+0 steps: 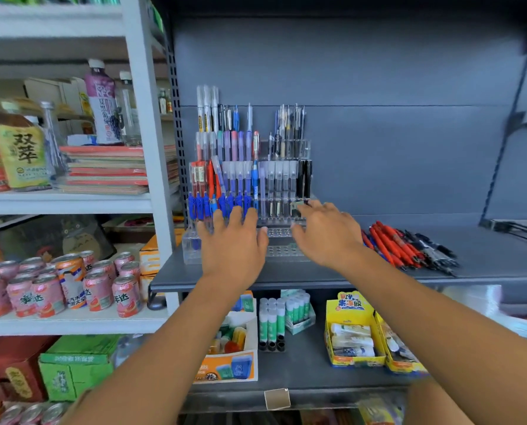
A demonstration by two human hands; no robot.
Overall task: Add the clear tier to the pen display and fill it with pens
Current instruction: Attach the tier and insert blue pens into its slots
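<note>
A stepped clear pen display stands on the grey shelf, its upper rows full of pens. In front of it sits the clear tier with empty holes. My left hand lies over the tier's left part with fingers spread and straight, fingertips near the blue pens in the lowest filled row. My right hand reaches over the tier's right end with fingers extended toward the display. A pile of loose red and black pens lies on the shelf to the right.
White shelving at the left holds bottles, notebooks and drink cans. The shelf below carries glue sticks, yellow boxes and an eraser box. A grey back panel rises behind the display.
</note>
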